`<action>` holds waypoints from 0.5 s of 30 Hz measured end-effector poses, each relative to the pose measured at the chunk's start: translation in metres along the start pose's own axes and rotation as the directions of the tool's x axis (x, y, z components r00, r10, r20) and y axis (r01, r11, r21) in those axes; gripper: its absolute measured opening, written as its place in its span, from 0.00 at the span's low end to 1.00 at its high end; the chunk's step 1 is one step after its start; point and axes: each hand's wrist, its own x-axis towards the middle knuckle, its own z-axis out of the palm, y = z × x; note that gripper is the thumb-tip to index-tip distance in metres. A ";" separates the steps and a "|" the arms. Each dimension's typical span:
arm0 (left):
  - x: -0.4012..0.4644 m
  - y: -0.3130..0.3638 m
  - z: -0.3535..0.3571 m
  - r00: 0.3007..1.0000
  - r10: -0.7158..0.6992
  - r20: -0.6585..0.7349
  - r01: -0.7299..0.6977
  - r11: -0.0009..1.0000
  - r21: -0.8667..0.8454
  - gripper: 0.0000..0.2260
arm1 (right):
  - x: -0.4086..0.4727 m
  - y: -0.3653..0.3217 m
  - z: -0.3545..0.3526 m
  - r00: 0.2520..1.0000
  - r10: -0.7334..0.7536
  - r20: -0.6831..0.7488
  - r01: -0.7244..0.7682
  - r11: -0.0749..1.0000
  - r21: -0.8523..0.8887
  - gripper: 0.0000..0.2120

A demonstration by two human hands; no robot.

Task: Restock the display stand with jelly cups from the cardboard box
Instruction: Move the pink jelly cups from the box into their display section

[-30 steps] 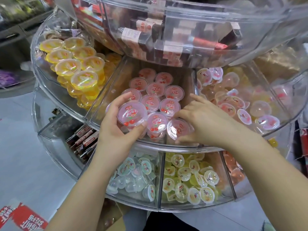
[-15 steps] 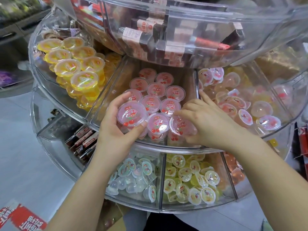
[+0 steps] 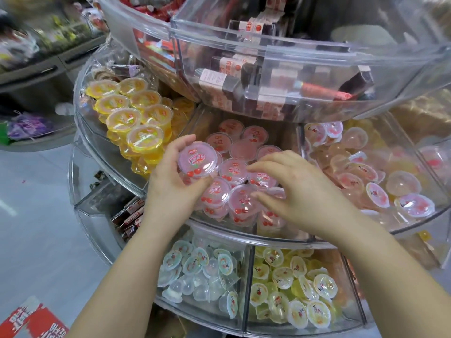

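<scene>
My left hand had its grip closed round one pink jelly cup, thumb under the near rim and fingers curled over the far rim, holding it lid-up just above the left front of the middle compartment of the display stand. My right hand held nothing; its fingers were spread and lay on the pink cups already packed in that compartment, as if pressing them into place.

I judged the cup light and fairly stiff at the rim but thin-walled, so a hard squeeze on the sides might dent it. The film lid looked glossy and probably slick, and a fingertip pushed into it could puncture the seal. The rim seemed the safest place to take hold, as I had it.

The lid carried a red banner with white characters I could not read, and cherries printed below it. The neighbouring cups bore the same print. A red and white carton flap with large characters lay on the floor at the lower left, also unreadable. The cardboard box itself was not clearly in view.
</scene>
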 end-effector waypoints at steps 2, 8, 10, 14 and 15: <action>0.014 0.004 0.004 0.999 0.040 0.001 -0.039 0.993 0.110 0.27 | 0.010 -0.004 0.010 1.000 0.003 0.030 -0.004 1.000 0.023 0.19; 0.035 0.003 0.016 0.993 0.112 0.030 -0.115 0.910 0.398 0.28 | 0.019 -0.001 0.028 0.997 0.070 0.008 -0.071 0.995 0.067 0.17; 0.034 0.003 0.015 0.988 0.147 0.044 -0.151 0.884 0.442 0.29 | 0.018 0.001 0.031 0.995 0.098 -0.003 -0.097 0.991 0.094 0.17; 0.035 0.002 0.012 0.990 0.139 0.027 -0.138 0.904 0.404 0.28 | 0.014 0.001 0.035 0.990 0.140 -0.019 -0.135 0.977 0.166 0.15; 0.036 0.002 0.011 0.989 0.138 0.049 -0.145 0.904 0.403 0.28 | 0.013 0.001 0.036 0.989 0.145 -0.022 -0.138 0.974 0.181 0.15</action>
